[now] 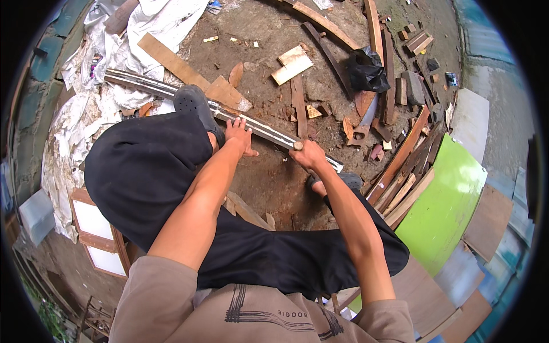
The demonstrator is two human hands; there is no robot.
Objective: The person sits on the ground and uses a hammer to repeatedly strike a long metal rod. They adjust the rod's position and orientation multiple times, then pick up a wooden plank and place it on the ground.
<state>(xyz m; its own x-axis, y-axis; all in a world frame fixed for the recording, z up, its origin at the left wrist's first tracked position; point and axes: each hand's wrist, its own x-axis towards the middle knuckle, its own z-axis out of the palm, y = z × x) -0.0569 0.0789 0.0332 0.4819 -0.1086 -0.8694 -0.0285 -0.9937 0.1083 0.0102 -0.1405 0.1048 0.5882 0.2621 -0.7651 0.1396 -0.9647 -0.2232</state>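
A long dark moulded strip with a pale stripe [269,134] lies across the dirt ground from upper left to lower right. My left hand [238,135] rests flat on it, fingers spread, beside my dark shoe [194,106], which stands on the strip. My right hand [307,154] is closed around a round wooden handle [298,146] held against the strip, what lies below the handle is hidden. My other shoe [346,182] is near the strip's lower end.
Scrap planks and offcuts [293,67] litter the ground ahead. A black plastic bag [366,71] and a handsaw [363,117] lie to the right. Stacked boards and a bright green panel [449,200] stand at the right. White sheeting [86,120] is heaped on the left.
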